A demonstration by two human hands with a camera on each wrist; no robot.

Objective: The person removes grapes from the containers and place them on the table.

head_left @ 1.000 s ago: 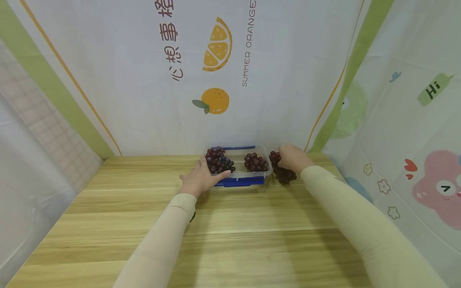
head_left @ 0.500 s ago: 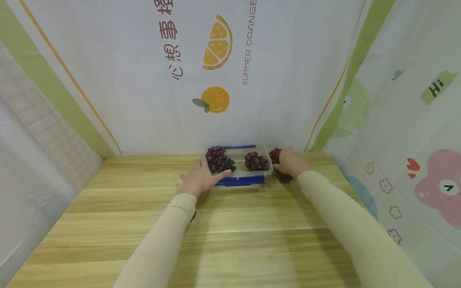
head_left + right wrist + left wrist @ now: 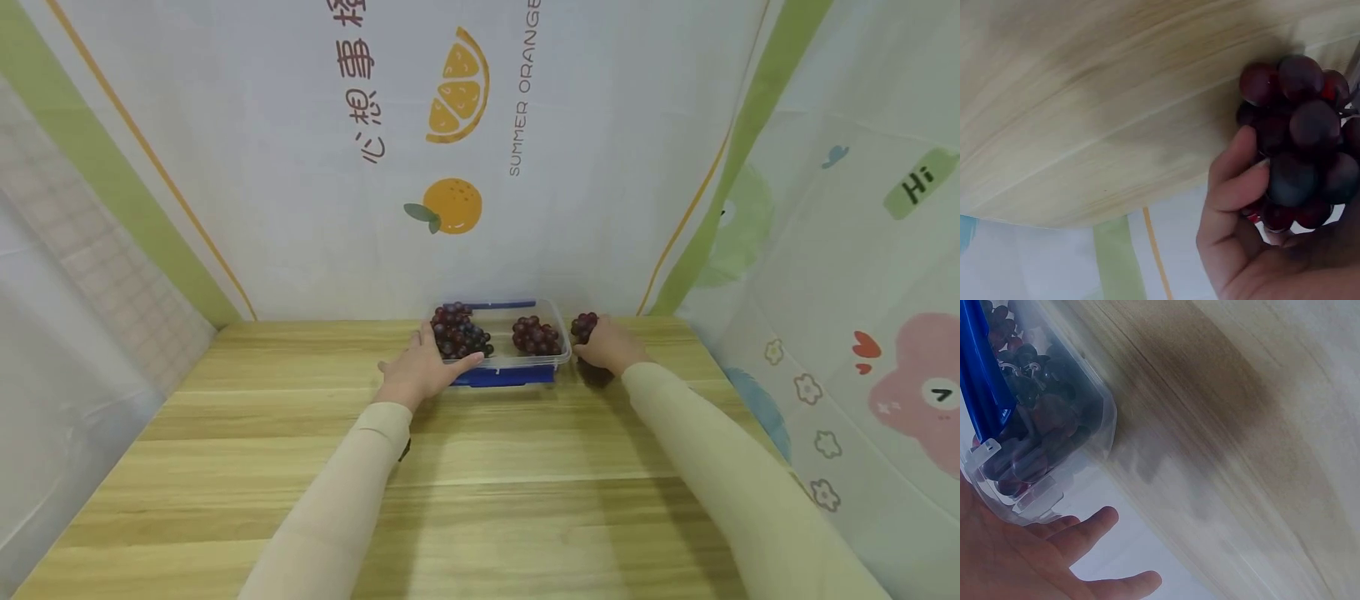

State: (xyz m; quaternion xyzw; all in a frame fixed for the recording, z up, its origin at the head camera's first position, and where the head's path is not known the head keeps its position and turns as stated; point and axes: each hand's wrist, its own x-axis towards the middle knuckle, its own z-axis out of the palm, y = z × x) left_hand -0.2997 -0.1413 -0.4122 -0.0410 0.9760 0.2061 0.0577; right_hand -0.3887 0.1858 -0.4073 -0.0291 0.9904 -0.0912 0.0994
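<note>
A clear plastic food container with blue latches stands lidless at the back of the table in the head view. One bunch of dark grapes lies at its left end, and a smaller bunch of grapes at its right. My left hand rests against the container's left end, thumb along the front rim; the left wrist view shows its fingers stretched out. Beside the container's right wall, my right hand holds another bunch of grapes, fingers curled around it. That hand partly hides the bunch in the head view.
The wooden table extends in front of the container. Close behind it hangs a white printed cloth, and another patterned cloth borders the right side. A small dark item shows by my left sleeve.
My right hand has lowered around the bunch of grapes beside the container, then shifted slightly right with it. The left hand and container keep their places.
</note>
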